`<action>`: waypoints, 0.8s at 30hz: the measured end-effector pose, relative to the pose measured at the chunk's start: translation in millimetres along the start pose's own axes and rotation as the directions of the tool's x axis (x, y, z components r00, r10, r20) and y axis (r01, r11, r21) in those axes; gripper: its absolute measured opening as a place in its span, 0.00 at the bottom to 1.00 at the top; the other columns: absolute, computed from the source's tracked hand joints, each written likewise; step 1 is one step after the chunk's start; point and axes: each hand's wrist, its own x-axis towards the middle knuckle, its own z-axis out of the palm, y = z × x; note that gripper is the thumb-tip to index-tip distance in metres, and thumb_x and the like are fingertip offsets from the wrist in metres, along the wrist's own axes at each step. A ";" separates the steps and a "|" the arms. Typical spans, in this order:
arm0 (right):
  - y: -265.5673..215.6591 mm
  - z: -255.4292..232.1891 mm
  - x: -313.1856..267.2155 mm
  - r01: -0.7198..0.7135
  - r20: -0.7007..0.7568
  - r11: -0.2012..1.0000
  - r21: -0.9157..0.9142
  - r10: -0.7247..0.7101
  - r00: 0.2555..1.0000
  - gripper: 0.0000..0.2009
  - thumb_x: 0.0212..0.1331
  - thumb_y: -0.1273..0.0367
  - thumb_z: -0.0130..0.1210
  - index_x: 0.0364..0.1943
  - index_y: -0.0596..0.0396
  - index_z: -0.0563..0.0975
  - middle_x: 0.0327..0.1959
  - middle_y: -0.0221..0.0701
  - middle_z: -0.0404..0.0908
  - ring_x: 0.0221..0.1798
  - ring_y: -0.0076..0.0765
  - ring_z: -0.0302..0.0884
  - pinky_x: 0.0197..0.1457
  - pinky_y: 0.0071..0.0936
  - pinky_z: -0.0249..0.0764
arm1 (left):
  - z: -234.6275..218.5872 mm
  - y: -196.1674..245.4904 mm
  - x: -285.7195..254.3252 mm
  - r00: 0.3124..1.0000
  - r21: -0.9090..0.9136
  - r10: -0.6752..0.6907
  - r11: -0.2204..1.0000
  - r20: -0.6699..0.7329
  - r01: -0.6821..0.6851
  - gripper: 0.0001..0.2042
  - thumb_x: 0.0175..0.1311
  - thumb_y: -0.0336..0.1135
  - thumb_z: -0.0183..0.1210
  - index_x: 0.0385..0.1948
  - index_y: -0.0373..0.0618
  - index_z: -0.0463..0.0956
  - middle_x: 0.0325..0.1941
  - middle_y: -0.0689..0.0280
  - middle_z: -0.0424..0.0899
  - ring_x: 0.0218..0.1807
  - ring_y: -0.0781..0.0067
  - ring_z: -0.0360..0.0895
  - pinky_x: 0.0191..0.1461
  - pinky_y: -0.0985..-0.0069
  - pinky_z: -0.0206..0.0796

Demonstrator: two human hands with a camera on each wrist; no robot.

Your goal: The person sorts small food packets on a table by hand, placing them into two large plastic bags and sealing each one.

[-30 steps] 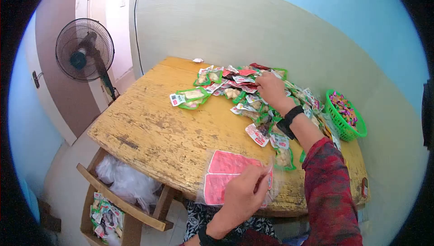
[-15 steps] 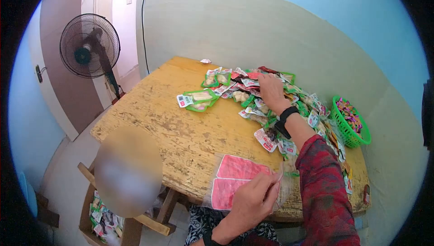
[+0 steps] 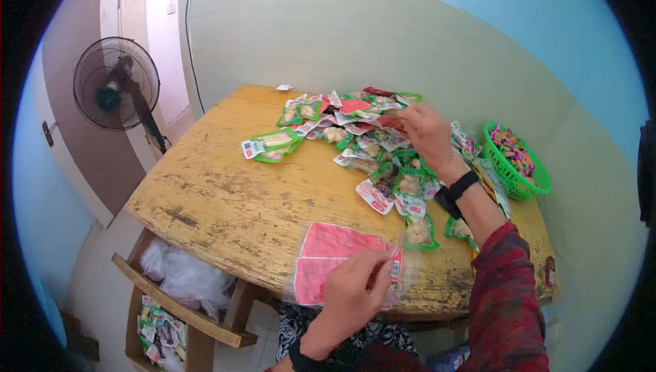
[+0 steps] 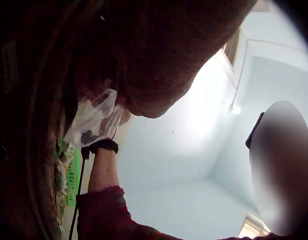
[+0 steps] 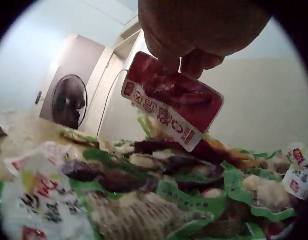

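On the near edge of the table lies a clear plastic bag with pink printed panels (image 3: pixel 342 238). My left hand (image 3: pixel 350 293) pinches its upper right edge between thumb and fingers; the clear film also shows beside that hand in the left wrist view. Above the heap of snack packets (image 3: pixel 372 143), my right hand (image 3: pixel 429 133) pinches a red snack packet (image 5: pixel 176 95) by its upper edge, and the packet hangs tilted over the heap. Many heaped packets have green borders and pale food inside. Two green-edged packets (image 3: pixel 275 145) lie left of the heap.
A green basket (image 3: pixel 540 184) of small purple-wrapped pieces stands at the table's right. Below the left edge, an open drawer (image 3: pixel 171 303) holds white plastic bags, with a box (image 3: pixel 131 344) of packets under it. A fan (image 3: pixel 116 85) stands beyond the table.
My right hand was down among the heaped packets; it has risen slightly toward the right with a red packet pinched in its fingers. The left hand keeps its hold on the bag.
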 end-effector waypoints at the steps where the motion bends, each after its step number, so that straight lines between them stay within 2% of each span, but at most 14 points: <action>1: -1.8 -6.4 -0.3 -0.072 -0.028 0.993 0.089 0.074 0.997 0.04 0.61 0.69 0.62 0.33 0.52 0.79 0.34 0.33 0.81 0.38 0.46 0.82 0.43 0.39 0.77 | -0.5 2.5 0.4 1.000 -0.004 -0.009 1.000 0.001 0.009 0.06 0.67 0.29 0.66 0.41 0.40 0.83 0.32 0.61 0.85 0.28 0.73 0.83 0.32 0.75 0.74; 3: -3.6 -18.2 -1.2 -0.204 -0.072 0.942 0.268 0.230 0.970 0.04 0.63 0.68 0.62 0.34 0.53 0.80 0.36 0.33 0.83 0.37 0.41 0.82 0.43 0.35 0.77 | -0.5 4.7 -0.8 0.999 -0.029 -0.036 0.999 0.006 0.036 0.06 0.68 0.29 0.65 0.41 0.39 0.83 0.32 0.62 0.85 0.29 0.75 0.83 0.32 0.75 0.74; 5: 0.9 -32.5 -5.7 -0.367 0.017 0.819 0.441 0.402 0.916 0.05 0.67 0.68 0.60 0.36 0.54 0.80 0.35 0.30 0.83 0.36 0.33 0.81 0.43 0.30 0.76 | 1.2 3.4 -1.7 0.997 -0.073 -0.074 0.995 0.008 0.074 0.06 0.69 0.29 0.65 0.42 0.39 0.82 0.32 0.64 0.85 0.29 0.77 0.82 0.32 0.76 0.74; 6: 2.4 -40.8 -7.6 -0.440 0.072 0.736 0.516 0.474 0.878 0.05 0.68 0.68 0.59 0.37 0.54 0.79 0.35 0.29 0.83 0.36 0.28 0.80 0.42 0.28 0.76 | 1.9 2.8 -1.6 0.997 -0.071 -0.073 0.995 0.002 0.073 0.06 0.69 0.29 0.65 0.42 0.39 0.82 0.32 0.64 0.85 0.30 0.78 0.82 0.33 0.77 0.74; 8: -12.4 -70.6 -10.1 -0.551 0.249 0.470 0.689 0.561 0.789 0.05 0.70 0.68 0.58 0.39 0.54 0.78 0.34 0.25 0.81 0.36 0.22 0.77 0.42 0.24 0.74 | 2.5 2.7 -0.9 0.998 -0.065 -0.070 0.995 0.000 0.070 0.06 0.70 0.29 0.64 0.43 0.38 0.82 0.32 0.65 0.85 0.31 0.79 0.82 0.34 0.78 0.74; 9: -19.6 -83.2 -15.2 -0.588 0.339 0.315 0.745 0.580 0.741 0.05 0.71 0.69 0.57 0.39 0.54 0.78 0.34 0.23 0.80 0.37 0.18 0.76 0.42 0.23 0.74 | 2.0 3.9 -0.4 0.998 -0.054 -0.059 0.997 0.006 0.060 0.06 0.70 0.29 0.64 0.43 0.38 0.81 0.32 0.65 0.85 0.32 0.79 0.82 0.35 0.78 0.74; 12: -31.9 -103.8 -43.9 -0.625 0.460 0.121 0.771 0.574 0.678 0.05 0.73 0.68 0.56 0.43 0.54 0.77 0.35 0.22 0.80 0.38 0.16 0.75 0.42 0.21 0.73 | 0.3 6.7 0.4 0.998 -0.028 -0.055 0.998 0.026 0.055 0.07 0.70 0.28 0.65 0.44 0.37 0.81 0.34 0.64 0.85 0.34 0.80 0.82 0.38 0.79 0.75; 15: -52.6 -125.6 -68.7 -0.618 0.518 -0.039 0.786 0.588 0.622 0.05 0.73 0.68 0.56 0.44 0.53 0.76 0.36 0.21 0.80 0.38 0.15 0.75 0.42 0.20 0.72 | 0.5 4.4 1.7 0.997 -0.046 -0.058 0.997 0.056 0.061 0.08 0.69 0.27 0.65 0.46 0.37 0.80 0.36 0.64 0.85 0.33 0.80 0.82 0.39 0.79 0.75; 16: -54.0 -129.8 -79.7 -0.611 0.537 -0.068 0.789 0.562 0.630 0.04 0.73 0.69 0.56 0.44 0.53 0.76 0.36 0.21 0.80 0.39 0.15 0.75 0.43 0.20 0.72 | 0.7 8.4 1.8 1.000 -0.001 0.001 1.000 0.023 -0.001 0.09 0.69 0.27 0.65 0.47 0.37 0.80 0.36 0.63 0.85 0.33 0.79 0.82 0.37 0.79 0.75; 19: -73.5 -148.6 -93.5 -0.615 0.547 -0.087 0.783 0.566 0.616 0.04 0.75 0.69 0.54 0.45 0.53 0.76 0.35 0.19 0.79 0.38 0.14 0.75 0.43 0.22 0.73 | -0.4 23.3 1.6 0.979 0.116 0.194 0.976 -0.057 -0.187 0.11 0.69 0.27 0.64 0.49 0.37 0.79 0.36 0.61 0.85 0.33 0.75 0.83 0.35 0.77 0.74; 21: -84.2 -158.7 -108.2 -0.599 0.357 0.262 0.757 0.601 0.715 0.04 0.73 0.69 0.56 0.46 0.52 0.77 0.37 0.23 0.82 0.38 0.20 0.78 0.43 0.24 0.75 | -1.5 30.3 0.4 0.934 0.162 0.342 0.932 -0.106 -0.323 0.12 0.70 0.27 0.64 0.52 0.37 0.78 0.38 0.61 0.85 0.35 0.74 0.84 0.36 0.77 0.76; 22: -88.5 -163.4 -113.0 -0.569 0.263 0.429 0.701 0.587 0.766 0.05 0.72 0.69 0.57 0.46 0.52 0.77 0.38 0.24 0.83 0.39 0.23 0.80 0.43 0.25 0.76 | -2.4 40.2 -3.7 0.983 -0.016 0.160 0.987 -0.094 -0.162 0.13 0.70 0.27 0.63 0.53 0.36 0.77 0.40 0.61 0.85 0.38 0.73 0.84 0.38 0.77 0.77; 23: -92.5 -167.5 -113.8 -0.371 0.085 0.647 0.666 0.428 0.900 0.06 0.69 0.69 0.59 0.46 0.52 0.78 0.40 0.27 0.84 0.40 0.27 0.82 0.44 0.26 0.77 | -2.3 54.3 -8.7 0.998 -0.188 -0.025 0.982 -0.053 0.014 0.14 0.70 0.28 0.63 0.55 0.36 0.76 0.43 0.61 0.86 0.41 0.71 0.85 0.39 0.76 0.78; 24: -97.0 -171.9 -112.6 -0.137 -0.075 0.807 0.574 0.219 0.973 0.07 0.66 0.69 0.60 0.45 0.52 0.79 0.43 0.30 0.86 0.40 0.30 0.83 0.45 0.27 0.78 | 0.2 62.6 -12.5 0.980 -0.346 -0.200 0.918 0.015 0.193 0.15 0.71 0.28 0.62 0.57 0.35 0.76 0.45 0.60 0.86 0.44 0.69 0.86 0.41 0.75 0.79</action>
